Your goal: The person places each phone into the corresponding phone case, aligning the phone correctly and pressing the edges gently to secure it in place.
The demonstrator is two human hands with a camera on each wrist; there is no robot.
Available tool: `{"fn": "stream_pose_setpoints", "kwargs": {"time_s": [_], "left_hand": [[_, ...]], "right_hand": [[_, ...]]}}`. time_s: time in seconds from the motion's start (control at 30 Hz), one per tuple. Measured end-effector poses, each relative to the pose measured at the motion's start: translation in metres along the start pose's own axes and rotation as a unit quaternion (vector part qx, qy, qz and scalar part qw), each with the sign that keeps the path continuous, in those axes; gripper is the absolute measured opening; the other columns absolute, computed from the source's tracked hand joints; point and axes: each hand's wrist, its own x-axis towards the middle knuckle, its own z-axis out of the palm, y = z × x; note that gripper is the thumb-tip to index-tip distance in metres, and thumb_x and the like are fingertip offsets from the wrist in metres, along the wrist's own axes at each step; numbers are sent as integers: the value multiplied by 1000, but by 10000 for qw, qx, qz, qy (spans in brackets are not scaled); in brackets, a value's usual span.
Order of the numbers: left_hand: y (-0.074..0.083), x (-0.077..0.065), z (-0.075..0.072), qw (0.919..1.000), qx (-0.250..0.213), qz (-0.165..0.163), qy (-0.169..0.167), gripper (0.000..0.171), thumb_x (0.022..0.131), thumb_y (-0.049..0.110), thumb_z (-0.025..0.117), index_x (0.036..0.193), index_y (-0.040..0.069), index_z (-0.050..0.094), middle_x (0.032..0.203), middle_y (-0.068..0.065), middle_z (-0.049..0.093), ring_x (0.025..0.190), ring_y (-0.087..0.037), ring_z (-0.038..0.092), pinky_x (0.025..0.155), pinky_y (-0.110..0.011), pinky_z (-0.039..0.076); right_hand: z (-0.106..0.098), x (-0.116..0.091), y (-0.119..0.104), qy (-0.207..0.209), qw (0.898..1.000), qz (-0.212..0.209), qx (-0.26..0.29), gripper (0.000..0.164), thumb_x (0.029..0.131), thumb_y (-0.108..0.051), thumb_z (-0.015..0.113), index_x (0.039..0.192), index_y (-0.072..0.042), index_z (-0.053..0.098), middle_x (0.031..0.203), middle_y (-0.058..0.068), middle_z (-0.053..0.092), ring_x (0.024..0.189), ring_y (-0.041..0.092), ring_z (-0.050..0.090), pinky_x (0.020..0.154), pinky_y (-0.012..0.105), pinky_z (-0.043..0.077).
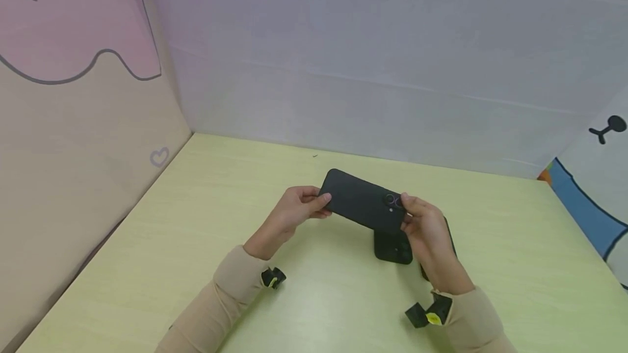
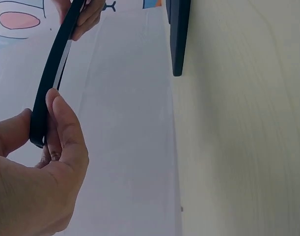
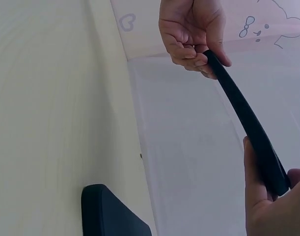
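Note:
A black phone is held above the table, its back with two ringed camera lenses turned up in the head view. My left hand pinches its left end, thumb on the back and fingers beneath. At the camera end, my right hand grips it between thumb and fingers. Seen edge-on, the phone looks slightly bowed in the left wrist view, with a pale strip along one side. Whether it wears a case I cannot tell. Below it lies a second black phone, partly covered.
Another dark, flat phone-like object lies mostly hidden behind my right hand and wrist. The pale yellow table meets a whitish back wall. Printed side panels stand at left and right. Small black cameras are strapped at both wrists.

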Motion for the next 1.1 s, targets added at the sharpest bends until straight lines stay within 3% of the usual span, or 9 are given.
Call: {"fn": "stream_pose_setpoints", "kwargs": {"time_s": [0.3, 0.53, 0.67, 0.83, 0.97, 1.1], "left_hand": [[-2, 2, -1, 9994, -246, 12, 245, 25, 89, 16, 58, 106, -3, 60, 84, -7, 68, 80, -23, 67, 79, -29, 54], [-5, 6, -1, 9960, -598, 67, 663, 26, 89, 19, 58, 103, -3, 63, 79, -3, 64, 69, -12, 63, 77, -27, 54], [-6, 8, -3, 9927, -868, 42, 841, 29, 89, 22, 58, 102, -3, 63, 76, -1, 63, 68, -11, 61, 76, -25, 53], [-5, 10, -4, 9886, -1138, 4, 986, 32, 88, 26, 59, 101, -4, 63, 72, 1, 62, 66, -11, 59, 72, -23, 52], [-6, 11, -5, 9858, -1264, -16, 1105, 35, 87, 29, 60, 99, -4, 63, 70, 2, 61, 64, -10, 57, 70, -22, 51], [-5, 10, -4, 9851, -1253, -22, 1174, 36, 87, 32, 58, 99, -2, 63, 71, 3, 60, 65, -10, 57, 70, -22, 50]], "right_hand": [[-1, -1, -1, -287, 9996, 21, -28, 20, 90, -17, 55, 73, -12, 64, 78, -6, 59, 66, 8, 58, 63, 20, 45], [1, -2, -1, -641, 9964, -112, -542, 18, 92, -17, 53, 78, -16, 64, 77, -8, 60, 67, 7, 61, 63, 21, 48], [0, -3, -1, -917, 9892, -200, -1126, 13, 91, -17, 55, 81, -16, 64, 77, -8, 62, 67, 6, 62, 66, 22, 50], [0, -2, 0, -1386, 9728, -71, -1855, 8, 90, -16, 57, 91, -15, 65, 81, -8, 64, 72, 6, 63, 71, 23, 50], [0, -2, 1, -1747, 9572, -69, -2307, 26, 91, -13, 55, 111, 2, 58, 88, -6, 63, 76, 5, 63, 72, 24, 51], [2, -2, 3, -1717, 9495, -114, -2625, 42, 92, -9, 51, 122, 18, 42, 90, -7, 61, 77, 4, 62, 73, 24, 51]]}}
